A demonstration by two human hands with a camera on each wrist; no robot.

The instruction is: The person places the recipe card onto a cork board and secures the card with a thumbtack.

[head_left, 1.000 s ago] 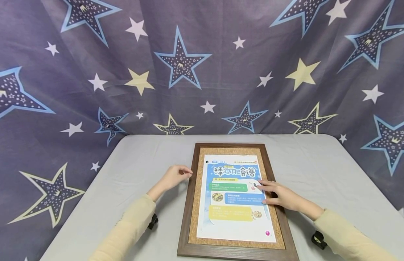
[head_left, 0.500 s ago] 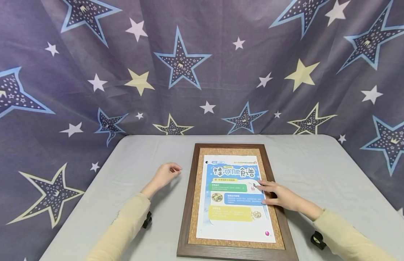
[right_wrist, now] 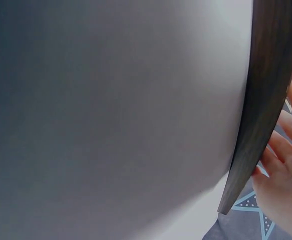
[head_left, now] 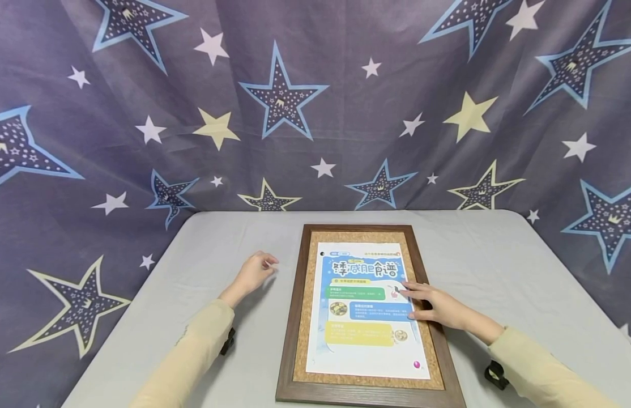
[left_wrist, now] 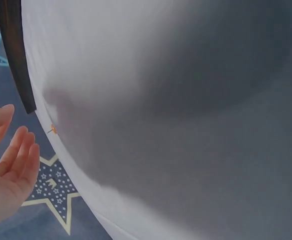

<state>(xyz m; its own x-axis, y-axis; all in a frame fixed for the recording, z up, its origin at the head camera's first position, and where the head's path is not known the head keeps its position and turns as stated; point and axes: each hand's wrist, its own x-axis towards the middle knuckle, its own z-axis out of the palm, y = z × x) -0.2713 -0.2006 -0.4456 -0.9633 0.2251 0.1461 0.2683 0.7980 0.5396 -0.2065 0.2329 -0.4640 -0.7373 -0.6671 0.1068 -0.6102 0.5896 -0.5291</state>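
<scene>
A cork board (head_left: 374, 383) in a dark brown wooden frame (head_left: 293, 317) lies on the table. On it is a white printed sheet (head_left: 366, 360) with blue, green and yellow panels. My right hand (head_left: 438, 306) rests at the sheet's right edge, fingers spread, its wrist crossing the frame. To the left of the board, my left hand (head_left: 252, 273) hovers with loosely bent fingers and nothing between them. In the left wrist view its thumb and fingers (left_wrist: 29, 155) stand apart. Just beyond them a small orange push pin (left_wrist: 53, 129) lies on the cloth, hidden in the head view.
A pale grey cloth covers the table (head_left: 504, 260). Behind it hangs a purple curtain (head_left: 315, 187) printed with stars. A dark round spot (head_left: 323, 254) marks the sheet's upper left corner, and an orange one (head_left: 398, 254) its upper right.
My left hand has moved left, from the frame's left side to over the bare cloth. The right hand, sheet and board have stayed in place.
</scene>
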